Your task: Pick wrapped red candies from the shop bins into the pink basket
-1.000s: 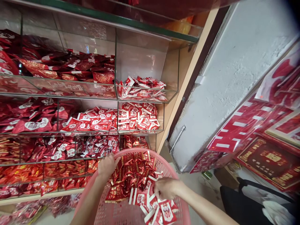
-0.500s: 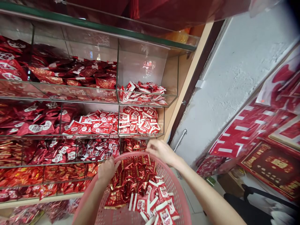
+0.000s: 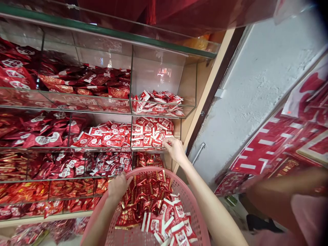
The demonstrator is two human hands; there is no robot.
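My left hand (image 3: 118,188) is closed over the left rim of a pink perforated plastic basket (image 3: 201,208). Inside lie shiny red-and-gold packets (image 3: 143,191) toward the back and red-and-white packets (image 3: 176,222) at the front right. My right hand (image 3: 175,149) is up at the right end of a glass shelf, beside a compartment of red-and-white packets (image 3: 147,131). Its fingers are curled together at the lower right of that pile; what sits between them is too small to make out. Below, red-and-gold packets (image 3: 147,160) fill another compartment partly hidden by the basket.
Glass-divided shelves hold dark red bags (image 3: 87,77) and orange-red packets (image 3: 30,191) to the left. A white wall (image 3: 258,75) flanks the shelf unit, with red-and-white printed packages (image 3: 261,147) stacked along it. Another person's blurred arm (image 3: 289,184) shows at the lower right.
My right hand has risen from just above the basket's back rim to the red-and-white packets. My left hand stays on the rim. Another person has come into view at the lower right.
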